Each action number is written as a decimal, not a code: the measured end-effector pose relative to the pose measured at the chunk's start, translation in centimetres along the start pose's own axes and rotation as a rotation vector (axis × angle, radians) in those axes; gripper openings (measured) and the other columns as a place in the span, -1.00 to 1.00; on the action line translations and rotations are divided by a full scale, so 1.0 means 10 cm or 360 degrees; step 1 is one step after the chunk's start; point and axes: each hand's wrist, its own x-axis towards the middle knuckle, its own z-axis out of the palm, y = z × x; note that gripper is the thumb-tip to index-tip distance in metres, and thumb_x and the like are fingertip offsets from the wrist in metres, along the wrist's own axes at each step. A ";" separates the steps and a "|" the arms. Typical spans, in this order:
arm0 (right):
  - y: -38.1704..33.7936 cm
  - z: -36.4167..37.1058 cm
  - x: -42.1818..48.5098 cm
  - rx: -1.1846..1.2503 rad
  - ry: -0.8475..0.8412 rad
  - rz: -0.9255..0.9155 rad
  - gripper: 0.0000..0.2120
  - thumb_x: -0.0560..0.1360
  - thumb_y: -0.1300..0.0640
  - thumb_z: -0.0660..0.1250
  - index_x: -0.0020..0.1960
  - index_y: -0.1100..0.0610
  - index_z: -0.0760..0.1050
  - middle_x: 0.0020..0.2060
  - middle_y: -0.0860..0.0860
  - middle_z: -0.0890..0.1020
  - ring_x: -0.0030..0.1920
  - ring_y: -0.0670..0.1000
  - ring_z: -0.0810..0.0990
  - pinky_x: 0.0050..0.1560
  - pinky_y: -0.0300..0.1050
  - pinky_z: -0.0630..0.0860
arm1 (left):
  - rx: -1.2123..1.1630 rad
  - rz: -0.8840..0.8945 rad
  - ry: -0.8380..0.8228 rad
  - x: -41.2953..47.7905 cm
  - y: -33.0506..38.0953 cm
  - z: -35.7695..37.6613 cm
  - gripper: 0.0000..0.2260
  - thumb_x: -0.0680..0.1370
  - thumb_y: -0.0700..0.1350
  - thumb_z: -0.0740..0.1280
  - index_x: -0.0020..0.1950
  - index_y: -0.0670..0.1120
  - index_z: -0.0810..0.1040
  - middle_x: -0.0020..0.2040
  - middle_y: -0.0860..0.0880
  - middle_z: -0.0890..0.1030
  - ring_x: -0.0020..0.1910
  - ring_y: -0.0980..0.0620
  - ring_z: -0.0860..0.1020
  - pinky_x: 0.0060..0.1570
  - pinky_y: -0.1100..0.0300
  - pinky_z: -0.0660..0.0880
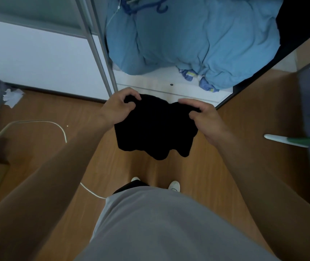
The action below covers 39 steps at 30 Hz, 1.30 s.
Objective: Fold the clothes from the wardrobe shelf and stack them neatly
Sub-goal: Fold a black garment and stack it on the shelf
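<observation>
Closest in is the person's grey shirt, smooth and loose, with the toes of two white shoes showing past its hem on the wood-grain floor. A thin white cable curves over the boards on the left side. Above the floor, the left hand and right hand each pinch an upper corner of a black garment, fingers curled into the cloth. It hangs limp between the hands with a wavy lower edge, clear of the floor and just in front of the wardrobe. Beyond it, the white wardrobe shelf holds a puffy, creased blue quilt, with small blue patterned cloth tucked under its front. A blue hanger shows above the quilt.
</observation>
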 end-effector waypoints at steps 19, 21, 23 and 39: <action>-1.17 -0.38 0.80 -0.1456 0.0016 -0.0056 -0.77 0.37 -0.04 0.48 -0.35 -0.06 0.47 -0.33 -0.11 0.56 -0.24 -0.06 0.55 -0.33 -0.15 0.33 | 0.1107 0.0267 -0.0345 0.88 0.99 -0.54 -0.52 0.41 -0.16 0.50 0.28 0.07 0.45 0.08 0.09 0.50 0.09 0.04 0.48 -0.11 0.28 0.37; -1.26 -0.53 0.90 -0.1412 -0.0046 -0.0135 -0.73 0.39 -0.08 0.48 -0.35 -0.03 0.45 -0.33 -0.09 0.55 -0.25 -0.04 0.55 -0.31 -0.14 0.34 | 0.1184 0.0345 -0.0084 0.96 1.16 -0.55 -0.76 0.40 -0.14 0.47 -0.11 0.16 0.50 -0.11 0.10 0.47 0.00 -0.02 0.52 -0.27 0.27 0.34; -1.36 -0.71 1.04 -0.1335 -0.0113 -0.0248 -0.72 0.40 -0.04 0.48 -0.35 0.01 0.45 -0.31 -0.04 0.55 -0.23 0.01 0.57 -0.25 -0.10 0.43 | 0.1131 0.0371 0.0139 1.06 1.32 -0.58 -0.81 0.37 -0.10 0.47 -0.26 0.17 0.51 -0.03 0.03 0.48 0.03 -0.02 0.51 -0.13 0.17 0.46; -2.27 -1.92 2.69 -0.0019 0.0015 -0.0594 -0.92 0.47 0.12 0.43 -0.06 -0.05 0.61 -0.25 -0.11 0.69 -0.28 -0.14 0.69 -0.22 -0.25 0.61 | -0.0274 0.0345 0.1016 1.78 2.57 -0.62 -0.87 0.30 -0.05 0.38 -0.18 0.04 0.60 -0.40 0.22 0.65 -0.38 0.26 0.64 -0.46 0.38 0.48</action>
